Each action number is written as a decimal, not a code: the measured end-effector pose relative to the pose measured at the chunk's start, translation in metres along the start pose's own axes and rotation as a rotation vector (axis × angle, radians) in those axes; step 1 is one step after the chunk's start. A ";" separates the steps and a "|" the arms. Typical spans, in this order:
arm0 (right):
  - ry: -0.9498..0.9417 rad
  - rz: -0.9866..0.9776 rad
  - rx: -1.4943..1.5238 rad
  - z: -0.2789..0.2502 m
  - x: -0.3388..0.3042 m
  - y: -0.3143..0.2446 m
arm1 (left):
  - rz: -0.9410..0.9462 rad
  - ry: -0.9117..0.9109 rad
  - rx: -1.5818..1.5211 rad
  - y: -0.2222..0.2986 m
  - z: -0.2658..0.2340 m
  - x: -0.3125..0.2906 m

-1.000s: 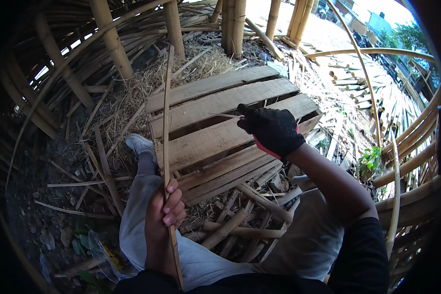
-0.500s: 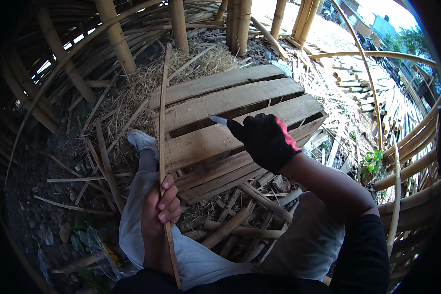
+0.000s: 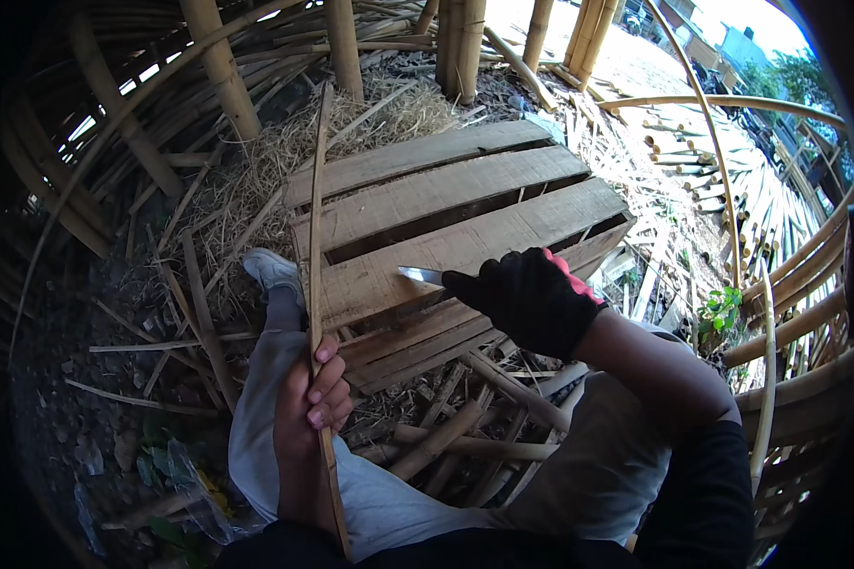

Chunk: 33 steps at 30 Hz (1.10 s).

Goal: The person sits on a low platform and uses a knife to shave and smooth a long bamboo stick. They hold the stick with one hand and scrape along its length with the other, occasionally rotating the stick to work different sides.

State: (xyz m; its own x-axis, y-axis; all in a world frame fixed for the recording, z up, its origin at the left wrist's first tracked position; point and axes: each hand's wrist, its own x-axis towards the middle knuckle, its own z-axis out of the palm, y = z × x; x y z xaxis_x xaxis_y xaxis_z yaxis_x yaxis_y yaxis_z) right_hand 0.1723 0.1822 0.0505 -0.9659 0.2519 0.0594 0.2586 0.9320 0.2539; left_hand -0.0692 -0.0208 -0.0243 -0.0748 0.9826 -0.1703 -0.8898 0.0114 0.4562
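My bare left hand (image 3: pixel 323 384) is closed round a long, thin bamboo strip (image 3: pixel 315 247), which stands almost upright in the view and crosses the left end of a slatted wooden crate (image 3: pixel 446 180). In a black and red glove, my right hand (image 3: pixel 531 299) grips a knife (image 3: pixel 419 275). Its handle is hidden inside the fist. The short bright blade points left over the crate's near top slat, apart from the strip.
Bamboo offcuts (image 3: pixel 446 441) lie between my legs, below the crate. Fine shavings (image 3: pixel 389 114) are heaped behind it. Bamboo posts (image 3: pixel 220 71) rise at the back. Cut bamboo poles (image 3: pixel 693 156) are stacked at the far right. A clear plastic bag (image 3: pixel 199 488) lies at lower left.
My right hand and the knife have moved nearer to me and slightly right, and the blade has tilted to show its bright side. The left hand holds the strip as before.
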 end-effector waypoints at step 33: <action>-0.227 0.451 -0.287 0.044 -0.066 0.088 | -0.069 -0.050 -0.020 -0.014 0.002 0.009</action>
State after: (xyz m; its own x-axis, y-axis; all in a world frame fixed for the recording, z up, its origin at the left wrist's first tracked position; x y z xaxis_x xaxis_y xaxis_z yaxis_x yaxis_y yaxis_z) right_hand 0.2594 0.2594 0.0265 -0.7265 0.6868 0.0216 0.6007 0.6196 0.5052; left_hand -0.0561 -0.0118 -0.0305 0.0087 0.9876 -0.1568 -0.9009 0.0758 0.4274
